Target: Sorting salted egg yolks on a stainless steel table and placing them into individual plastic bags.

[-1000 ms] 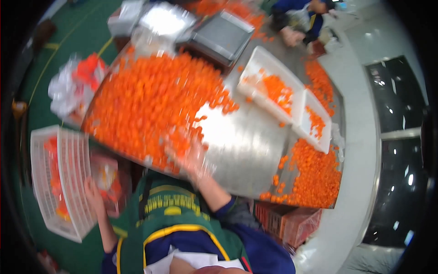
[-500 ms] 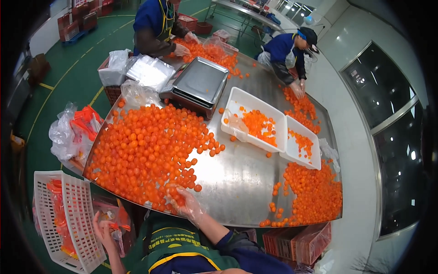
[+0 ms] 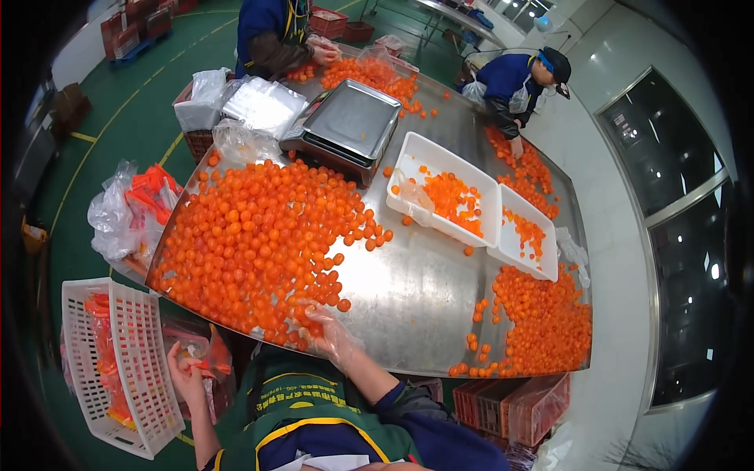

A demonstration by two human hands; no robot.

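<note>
A broad pile of round orange egg yolks (image 3: 251,235) covers the left part of the steel table (image 3: 408,314). My right hand (image 3: 330,337), in a clear plastic glove, is at the pile's near edge. Its fingers curl around a few yolks, partly hidden by the hand. Off the table's near left corner is my left hand (image 3: 187,375), its fingers half bent and apart, with nothing visible in it. It hovers between a white slotted basket (image 3: 145,353) containing orange-red packaging and a bundle of clear and orange bags (image 3: 216,365).
A scale (image 3: 349,122) stands behind the pile, next to stacked clear bags (image 3: 267,106). Two white trays (image 3: 408,157) with yolks sit mid-table. Another yolk heap (image 3: 542,326) lies at right. Two co-workers handle yolks across the table. Red crates (image 3: 510,408) are below the near edge.
My left hand has risen slightly and its fingers have bent more. My right hand stays at the pile's edge. The far-left co-worker's hands have come together above the yolks.
</note>
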